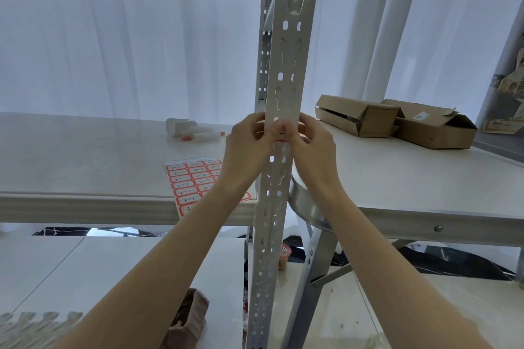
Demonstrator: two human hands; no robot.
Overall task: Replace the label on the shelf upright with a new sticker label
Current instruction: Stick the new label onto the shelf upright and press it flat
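Forearms: ours reach up from the bottom of the view and meet at the shelf upright (279,122), one on each side, so we can work the post from both edges at once.
Left hand (246,147): our fingers curl in against the left edge of the upright, fingertips pressed on the label; we judge this hand steadies the sticker.
Right hand (310,144): thumb and fingers close together on the right edge of the label, pinching or smoothing it; we cannot tell which.
Label (281,136): a small white sticker with a red border, sitting on the face of the upright between our fingertips, mostly hidden by them. We cannot tell whether it is the old one coming off or the new one going on.
Sticker sheet (195,181): red-bordered labels with handwritten marks lie on the table (85,150) just left of the upright, near enough to reach for the next one.
Markers (198,133): white pens with red caps lie farther back on the same table, probably for writing the labels.
Cardboard boxes (397,122): two open boxes rest on the far right tabletop, well apart from the work.
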